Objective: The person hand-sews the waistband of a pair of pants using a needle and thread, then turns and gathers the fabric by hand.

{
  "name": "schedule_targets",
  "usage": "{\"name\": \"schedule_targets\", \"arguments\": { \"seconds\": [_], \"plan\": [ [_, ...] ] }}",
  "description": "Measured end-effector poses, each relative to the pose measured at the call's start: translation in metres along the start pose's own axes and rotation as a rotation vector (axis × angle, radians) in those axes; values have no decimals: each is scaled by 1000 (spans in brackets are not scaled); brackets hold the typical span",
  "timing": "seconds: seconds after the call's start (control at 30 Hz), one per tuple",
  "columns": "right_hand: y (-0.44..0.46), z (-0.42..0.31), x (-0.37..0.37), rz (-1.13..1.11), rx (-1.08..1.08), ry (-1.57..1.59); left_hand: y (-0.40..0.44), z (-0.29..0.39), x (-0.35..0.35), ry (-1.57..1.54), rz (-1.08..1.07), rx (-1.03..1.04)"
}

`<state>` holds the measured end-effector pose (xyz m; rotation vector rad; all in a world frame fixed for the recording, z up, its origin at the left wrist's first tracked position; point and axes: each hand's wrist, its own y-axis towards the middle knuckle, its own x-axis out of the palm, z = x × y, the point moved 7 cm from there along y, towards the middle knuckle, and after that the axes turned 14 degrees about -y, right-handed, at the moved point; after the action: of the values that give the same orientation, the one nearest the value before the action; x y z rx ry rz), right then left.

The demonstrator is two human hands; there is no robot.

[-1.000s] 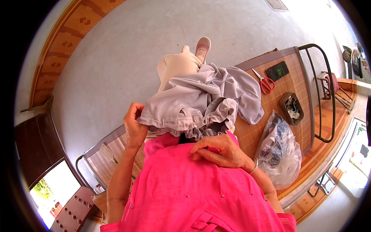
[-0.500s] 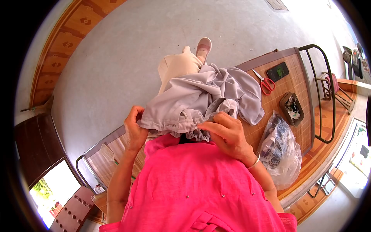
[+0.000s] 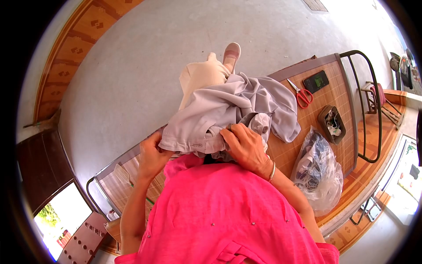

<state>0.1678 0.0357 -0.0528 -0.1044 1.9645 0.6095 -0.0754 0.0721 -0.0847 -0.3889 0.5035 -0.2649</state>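
Grey trousers (image 3: 206, 108) lie bunched across my lap, their gathered waistband nearest my pink top. My left hand (image 3: 152, 154) pinches the left end of the waistband. On the waistband's right part, my right hand (image 3: 248, 147) is closed with thumb and fingers on the fabric, a bracelet at its wrist. A small buttonhole-like slit shows in the waistband between both hands. Any needle or thread at my right fingers is too small to make out here.
On the bamboo-topped bench (image 3: 281, 152) to the right are red-handled scissors (image 3: 303, 97), a phone (image 3: 315, 81), an open box (image 3: 332, 124) of small items and a clear plastic bag (image 3: 317, 176). A metal rail (image 3: 376, 105) stands at its end. A fly swatter (image 3: 122, 174) lies left.
My right hand has moved from in front of the pink top up to the waistband and taken hold of it. My left hand has shifted slightly, still holding the fabric.
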Motion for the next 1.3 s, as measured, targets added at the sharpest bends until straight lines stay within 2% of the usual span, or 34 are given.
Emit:
{"name": "schedule_targets", "arguments": {
  "seconds": [0.03,0.13,0.23,0.27,0.37,0.47,0.67,0.77,0.87,0.93,1.13,1.3],
  "plan": [
    [-1,0,-2,13,3,-10,-6,3,1,40,-87,-123],
    [-2,-1,-9,53,17,-34,-29,11,13,-85,-289,-224],
    [-2,-1,-13,84,55,-36,-46,44,28,-199,-380,-226],
    [-2,0,-13,85,71,-32,-50,48,29,-55,-468,-280],
    [-1,0,-17,92,117,-29,-57,64,25,-335,-562,-279],
    [1,-1,-18,111,143,-18,-57,89,29,-682,-522,-43],
    [4,-3,-22,162,143,-3,-52,52,82,-836,-587,-369],
    [1,-9,-26,148,129,-6,-35,49,96,-1485,-419,-511],
    [-2,-17,-26,132,55,16,-19,37,97,-1649,-169,-583],
    [-4,-19,-26,90,-26,35,-11,39,95,-1632,-147,-556],
    [-3,-16,-22,12,-41,251,-5,22,78,-1490,-21,-409],
    [0,4,-15,23,245,427,-6,24,68,-1348,55,-231]
  ]
}}
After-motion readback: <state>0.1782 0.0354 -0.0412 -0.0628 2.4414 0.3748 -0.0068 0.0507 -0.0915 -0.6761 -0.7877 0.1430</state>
